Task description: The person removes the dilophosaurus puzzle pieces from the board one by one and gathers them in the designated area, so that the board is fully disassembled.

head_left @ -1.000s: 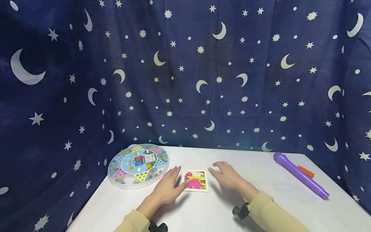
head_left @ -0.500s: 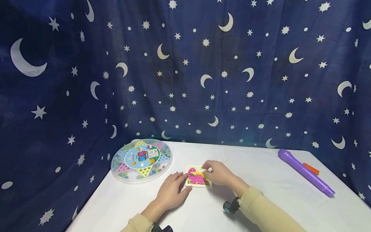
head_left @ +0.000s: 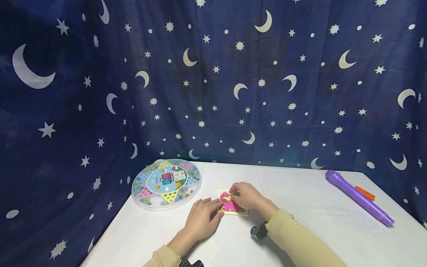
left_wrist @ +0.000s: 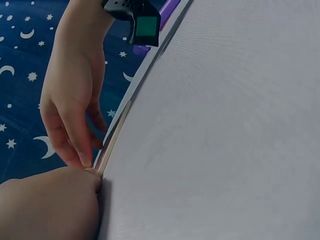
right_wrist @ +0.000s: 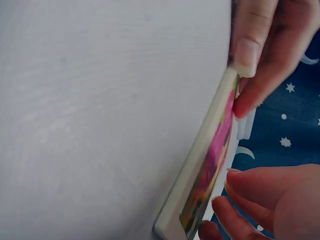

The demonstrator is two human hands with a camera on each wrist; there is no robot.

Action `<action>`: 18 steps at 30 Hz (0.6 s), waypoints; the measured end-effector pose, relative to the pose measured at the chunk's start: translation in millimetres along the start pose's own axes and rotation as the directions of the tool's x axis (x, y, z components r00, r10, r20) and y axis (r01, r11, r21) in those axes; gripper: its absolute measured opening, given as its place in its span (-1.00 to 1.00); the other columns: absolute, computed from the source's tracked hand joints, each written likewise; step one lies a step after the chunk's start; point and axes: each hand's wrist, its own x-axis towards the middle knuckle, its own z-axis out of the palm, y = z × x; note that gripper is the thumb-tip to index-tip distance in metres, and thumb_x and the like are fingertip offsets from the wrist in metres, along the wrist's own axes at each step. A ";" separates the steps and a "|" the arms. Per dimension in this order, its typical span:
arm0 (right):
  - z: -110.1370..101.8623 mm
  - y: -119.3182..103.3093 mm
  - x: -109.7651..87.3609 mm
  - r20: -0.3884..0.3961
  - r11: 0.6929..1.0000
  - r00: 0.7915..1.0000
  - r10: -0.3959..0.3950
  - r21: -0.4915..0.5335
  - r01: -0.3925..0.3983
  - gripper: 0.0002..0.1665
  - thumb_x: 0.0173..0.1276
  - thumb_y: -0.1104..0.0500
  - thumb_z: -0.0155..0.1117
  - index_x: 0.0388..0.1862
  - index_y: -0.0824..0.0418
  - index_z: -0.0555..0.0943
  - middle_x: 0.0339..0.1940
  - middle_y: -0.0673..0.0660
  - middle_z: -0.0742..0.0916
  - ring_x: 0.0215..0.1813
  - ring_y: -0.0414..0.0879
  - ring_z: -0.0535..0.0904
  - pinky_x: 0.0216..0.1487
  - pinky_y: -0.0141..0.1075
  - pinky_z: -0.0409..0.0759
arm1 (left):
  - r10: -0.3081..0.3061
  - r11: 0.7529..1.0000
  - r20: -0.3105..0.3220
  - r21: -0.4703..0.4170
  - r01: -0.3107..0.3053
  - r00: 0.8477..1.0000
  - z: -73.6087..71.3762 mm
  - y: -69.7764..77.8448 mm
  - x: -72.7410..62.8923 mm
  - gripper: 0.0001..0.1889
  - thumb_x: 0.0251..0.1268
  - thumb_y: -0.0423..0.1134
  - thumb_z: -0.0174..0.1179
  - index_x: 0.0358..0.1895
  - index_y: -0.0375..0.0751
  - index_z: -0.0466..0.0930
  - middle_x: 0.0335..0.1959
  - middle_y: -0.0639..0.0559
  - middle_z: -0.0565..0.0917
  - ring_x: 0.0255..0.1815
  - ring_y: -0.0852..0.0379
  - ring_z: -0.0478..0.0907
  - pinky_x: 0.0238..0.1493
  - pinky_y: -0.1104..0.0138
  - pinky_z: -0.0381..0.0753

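A small square picture puzzle point(head_left: 230, 207) with a pink dinosaur lies on the white table in a cream frame. At its left side my left hand point(head_left: 204, 218) touches the frame, fingers fairly straight, thumb by the near-left corner. My right hand point(head_left: 248, 196) is over the upper right of the picture, its fingers bent down to the surface. The right wrist view shows the puzzle point(right_wrist: 214, 150) edge-on, with the left thumb point(right_wrist: 246, 55) at its corner and the right fingertips at the picture. I cannot tell whether the right fingers pinch a piece.
A round clear-lidded marble board game point(head_left: 166, 183) lies at the left. On the right are a purple microphone-shaped stick point(head_left: 358, 196) and an orange block point(head_left: 365, 193) behind it. A dark blue curtain point(head_left: 213, 92) with moons and stars closes off the back and sides.
Both hands have come in from apart to the puzzle. The left has settled at its left side, and the right has moved left, farther over the picture. The head view has shifted slightly.
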 end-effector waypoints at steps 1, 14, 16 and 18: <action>0.3 -0.9 1.3 -0.002 1.000 1.000 -0.005 -0.010 0.005 -0.85 0.37 0.21 0.42 -0.10 0.16 0.71 -0.17 0.05 0.76 0.03 0.05 0.67 0.20 0.07 0.59 | 0.003 1.000 -0.009 0.002 -0.002 1.000 -0.3 0.3 0.5 -0.62 0.48 -0.02 0.21 0.23 -0.05 0.69 0.24 0.02 0.67 0.31 -0.15 0.53 0.36 -0.21 0.34; 2.2 -3.5 18.1 -0.004 0.998 1.000 -0.003 -0.062 0.003 -0.78 0.37 0.08 0.44 -0.08 0.15 0.72 -0.18 0.05 0.77 0.00 0.03 0.68 0.16 0.03 0.62 | -0.010 1.000 -0.069 0.013 0.011 0.998 2.4 0.3 3.3 -0.61 0.43 0.02 0.28 0.16 -0.10 0.71 0.12 0.07 0.73 0.22 -0.07 0.59 0.29 -0.10 0.44; 4.3 -3.0 18.8 0.001 0.999 1.000 -0.006 -0.054 0.007 -0.78 0.37 0.07 0.44 -0.09 0.13 0.73 -0.18 0.04 0.77 0.00 0.04 0.68 0.15 0.04 0.62 | -0.020 1.000 -0.057 0.012 0.020 0.998 2.0 0.3 2.4 -0.61 0.43 0.03 0.27 0.16 -0.11 0.71 0.13 0.06 0.73 0.23 -0.07 0.59 0.30 -0.10 0.44; 6.8 -2.9 18.6 0.004 0.999 1.000 -0.012 -0.052 0.012 -0.81 0.36 0.07 0.44 -0.11 0.10 0.73 -0.18 0.04 0.76 0.00 0.04 0.67 0.15 0.06 0.62 | -0.028 0.999 -0.041 0.014 0.029 0.999 1.4 0.4 1.7 -0.59 0.43 0.04 0.27 0.16 -0.12 0.71 0.14 0.05 0.72 0.24 -0.07 0.58 0.31 -0.11 0.43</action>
